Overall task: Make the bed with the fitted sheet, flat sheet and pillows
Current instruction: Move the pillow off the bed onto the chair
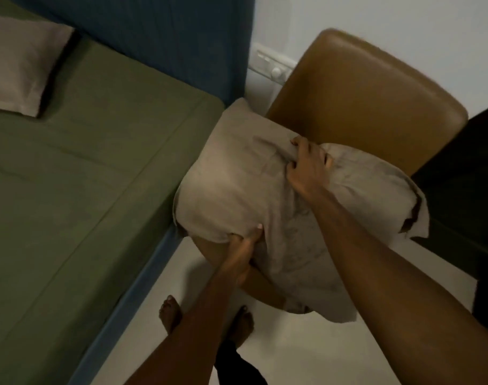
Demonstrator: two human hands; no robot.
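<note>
A beige pillow (237,184) lies on the seat of a tan chair beside the bed. My right hand (306,165) grips the pillow's top edge near the chair back. My left hand (244,251) holds its lower edge from underneath, thumb on top. The bed (84,168) at the left carries a smooth olive-green sheet. A second beige pillow (23,65) rests at the bed's head, against the dark blue headboard (165,34).
The tan chair (362,87) stands close to the bed's right side, its back towards a white wall with a switch plate (273,65). A dark piece of furniture (465,190) is at the far right. My bare feet (170,312) stand on the pale floor between bed and chair.
</note>
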